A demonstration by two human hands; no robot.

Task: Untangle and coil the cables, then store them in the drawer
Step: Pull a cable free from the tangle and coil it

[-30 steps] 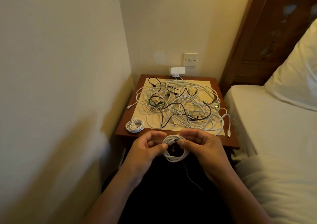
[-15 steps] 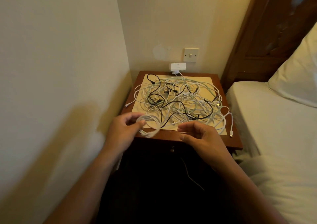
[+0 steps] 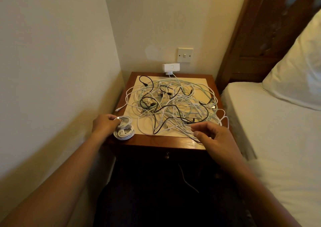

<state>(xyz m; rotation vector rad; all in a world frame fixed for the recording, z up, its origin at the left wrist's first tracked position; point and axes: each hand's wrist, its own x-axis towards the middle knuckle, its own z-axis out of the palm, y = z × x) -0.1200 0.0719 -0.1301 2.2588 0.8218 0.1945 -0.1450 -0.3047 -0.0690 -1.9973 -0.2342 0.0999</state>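
While the left hand (image 3: 105, 124) pinches a coiled white cable (image 3: 126, 121) at a corner of the nightstand (image 3: 156, 140), the right hand (image 3: 213, 136) hovers empty, loosely curled, over the tangle (image 3: 173, 105); released carelessly, the coil may spring open.

The counter (image 3: 156, 142) is reddish-brown wood under a glossy varnish that catches light along its front edge. A pale matt sheet (image 3: 145, 127), paper or laminate, covers its top. The tangled cables (image 3: 184, 103) have smooth plastic sheaths. The coiled cable (image 3: 126, 120) is smooth white plastic, and its plug tip (image 3: 117, 118) shines like metal. The headboard (image 3: 271, 35) is dark carved wood. The bed (image 3: 278, 139) and pillow (image 3: 298, 66) are matt cloth, and the wall (image 3: 52, 53) is matt paint.
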